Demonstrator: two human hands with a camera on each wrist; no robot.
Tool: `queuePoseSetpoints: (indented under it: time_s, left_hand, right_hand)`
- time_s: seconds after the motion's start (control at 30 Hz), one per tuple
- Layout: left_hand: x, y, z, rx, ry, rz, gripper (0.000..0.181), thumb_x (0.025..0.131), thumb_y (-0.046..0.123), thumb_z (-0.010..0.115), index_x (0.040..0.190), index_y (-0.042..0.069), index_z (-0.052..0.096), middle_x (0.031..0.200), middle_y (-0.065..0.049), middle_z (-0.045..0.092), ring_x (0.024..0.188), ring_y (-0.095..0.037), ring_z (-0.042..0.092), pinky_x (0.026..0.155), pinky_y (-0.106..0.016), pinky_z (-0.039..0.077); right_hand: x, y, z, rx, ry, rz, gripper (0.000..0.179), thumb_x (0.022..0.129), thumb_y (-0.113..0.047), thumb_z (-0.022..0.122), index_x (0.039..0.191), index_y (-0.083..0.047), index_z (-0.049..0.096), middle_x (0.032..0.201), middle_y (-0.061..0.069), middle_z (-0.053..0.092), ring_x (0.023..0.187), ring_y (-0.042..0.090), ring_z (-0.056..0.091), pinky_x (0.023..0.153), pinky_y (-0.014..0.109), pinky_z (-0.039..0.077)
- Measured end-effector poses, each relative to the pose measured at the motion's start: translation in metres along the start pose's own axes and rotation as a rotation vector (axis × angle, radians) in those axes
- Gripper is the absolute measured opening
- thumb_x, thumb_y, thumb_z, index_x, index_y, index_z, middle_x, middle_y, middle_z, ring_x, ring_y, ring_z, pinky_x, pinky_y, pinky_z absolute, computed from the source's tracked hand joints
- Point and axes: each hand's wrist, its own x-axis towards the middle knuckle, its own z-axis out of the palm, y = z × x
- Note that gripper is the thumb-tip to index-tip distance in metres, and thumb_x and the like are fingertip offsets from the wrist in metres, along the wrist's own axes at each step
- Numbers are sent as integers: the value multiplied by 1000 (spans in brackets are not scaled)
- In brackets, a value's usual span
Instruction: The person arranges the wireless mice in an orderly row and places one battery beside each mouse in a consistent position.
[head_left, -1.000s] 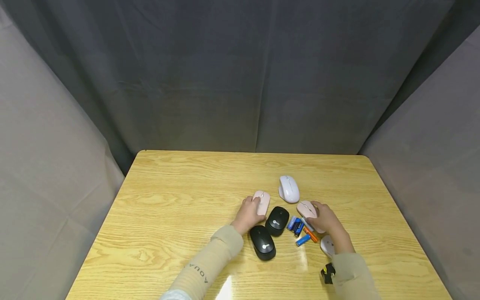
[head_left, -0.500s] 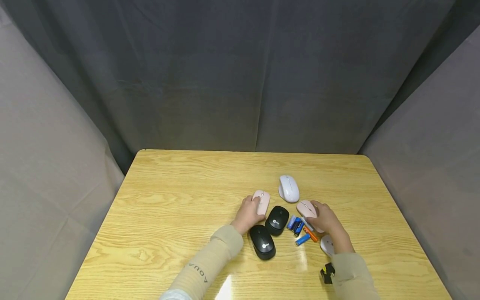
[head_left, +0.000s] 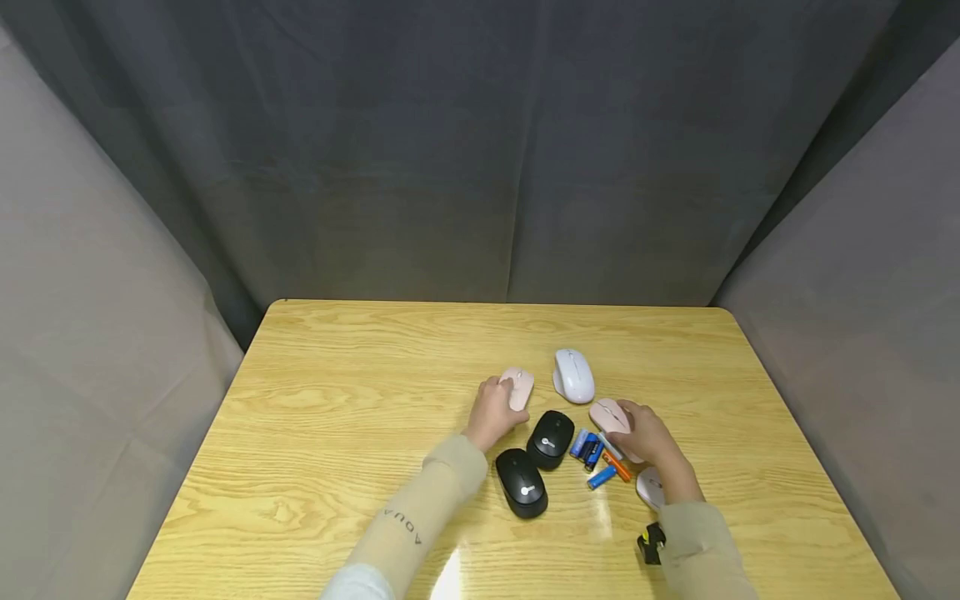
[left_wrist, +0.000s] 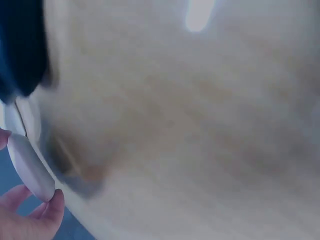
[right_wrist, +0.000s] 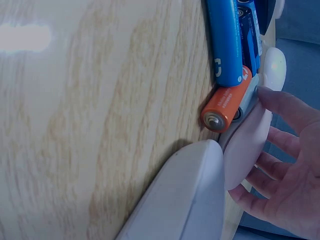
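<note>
My left hand grips a pale pink computer mouse by its sides. In the left wrist view that mouse shows tilted between thumb and fingers. On the right, another pale pink mouse lies under my right hand, thumb on its near side and fingers along the other. The right wrist view has this mouse right beside the batteries, among them an orange one and a blue one. Part of its top is hidden by the hand in the head view.
Two black mice stand side by side between the hands. A white mouse sits farther back, and another pale mouse lies by the right wrist. A small black item with yellow shows beside the right sleeve. Curtains surround the wooden table.
My left hand has moved away from me, carrying the pink mouse farther from the black mice. The right hand keeps its hold, and the head view has shifted slightly.
</note>
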Motion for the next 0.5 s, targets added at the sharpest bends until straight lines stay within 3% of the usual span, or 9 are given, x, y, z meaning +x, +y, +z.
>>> queuePoseSetpoints:
  time_s: [0.27, 0.5]
  left_hand:
    - [28, 1, -8, -52, 87, -85, 60, 66, 22, 79, 115, -8, 58, 100, -20, 59, 87, -26, 54, 74, -32, 49]
    - [34, -3, -5, -77, 127, -187, 59, 65, 19, 79, 113, -10, 58, 98, -21, 58, 85, -29, 53, 72, -35, 49]
  right_hand:
    - [2, 3, 1, 9, -6, 15, 68, 81, -21, 68, 135, 5, 35, 131, 35, 36, 119, 49, 35, 97, 59, 27]
    - [1, 4, 2, 15, -5, 16, 69, 82, -23, 67, 136, 3, 34, 131, 34, 36, 118, 49, 35, 96, 59, 27]
